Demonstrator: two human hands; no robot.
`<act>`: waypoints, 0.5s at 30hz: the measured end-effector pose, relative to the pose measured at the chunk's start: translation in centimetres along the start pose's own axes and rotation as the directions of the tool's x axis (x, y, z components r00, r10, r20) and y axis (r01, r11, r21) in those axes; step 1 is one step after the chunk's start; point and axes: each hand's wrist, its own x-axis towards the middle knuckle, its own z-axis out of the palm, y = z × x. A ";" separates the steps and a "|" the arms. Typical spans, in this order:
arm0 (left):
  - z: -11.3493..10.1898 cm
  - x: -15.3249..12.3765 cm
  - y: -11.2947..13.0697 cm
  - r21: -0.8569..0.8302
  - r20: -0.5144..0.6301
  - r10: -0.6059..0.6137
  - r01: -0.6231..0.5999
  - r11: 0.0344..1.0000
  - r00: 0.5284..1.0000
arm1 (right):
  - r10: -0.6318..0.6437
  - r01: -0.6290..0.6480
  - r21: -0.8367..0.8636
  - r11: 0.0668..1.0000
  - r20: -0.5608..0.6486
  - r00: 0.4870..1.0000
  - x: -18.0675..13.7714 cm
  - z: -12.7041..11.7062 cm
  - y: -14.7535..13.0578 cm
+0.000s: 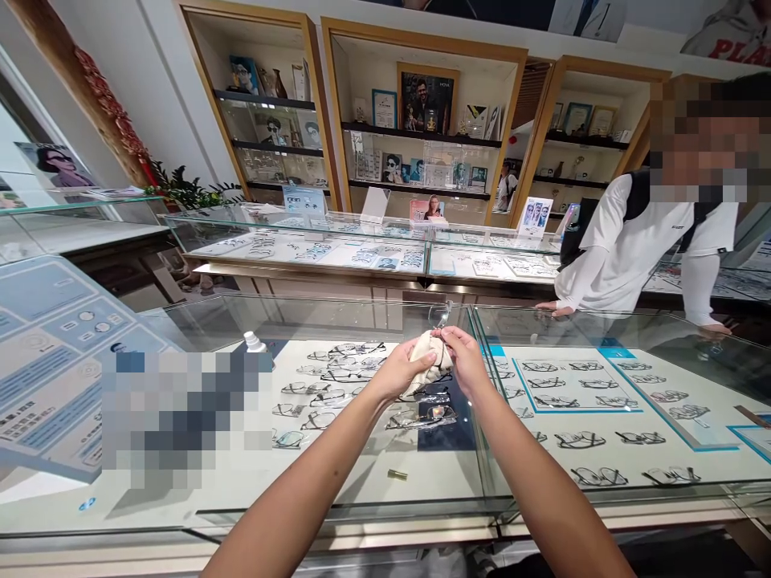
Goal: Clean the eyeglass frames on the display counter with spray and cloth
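Wiping step, I'd say: over the middle of the glass counter (602,321), above rows of thin wire frames, left hand (402,371) cups a soft cream cloth (425,361), fingers closed round it. Right hand (461,357) pinches clear-lensed glasses (442,317) into the cloth. Next move likely needs light, even rubbing. Small white-capped bottle (254,343) stands toward the counter's left edge.
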 end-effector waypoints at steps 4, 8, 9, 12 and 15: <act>0.3 0.1 -0.4 0.019 -0.156 -0.014 0.017 1.000 0.988 | -0.043 0.045 -0.059 0.997 0.048 0.998 -0.6 0.7 -0.4; 0.2 0.1 -0.5 0.026 -0.223 -0.042 0.049 0.998 0.974 | -0.094 0.104 -0.098 0.990 0.097 0.991 -0.9 0.8 -0.5; 0.1 0.1 -0.4 0.022 -0.197 -0.049 0.054 0.998 0.979 | -0.083 0.091 -0.086 0.992 0.094 0.992 -0.8 0.6 -0.5; -0.3 0.0 0.2 -0.009 -0.087 -0.062 0.061 0.998 0.994 | -0.023 0.026 -0.040 0.999 0.060 0.998 -0.4 0.1 -0.3; -0.5 -0.1 0.7 0.014 0.009 -0.048 0.048 0.999 0.999 | 0.022 -0.022 0.012 1.000 0.035 0.999 -0.1 -0.1 -0.4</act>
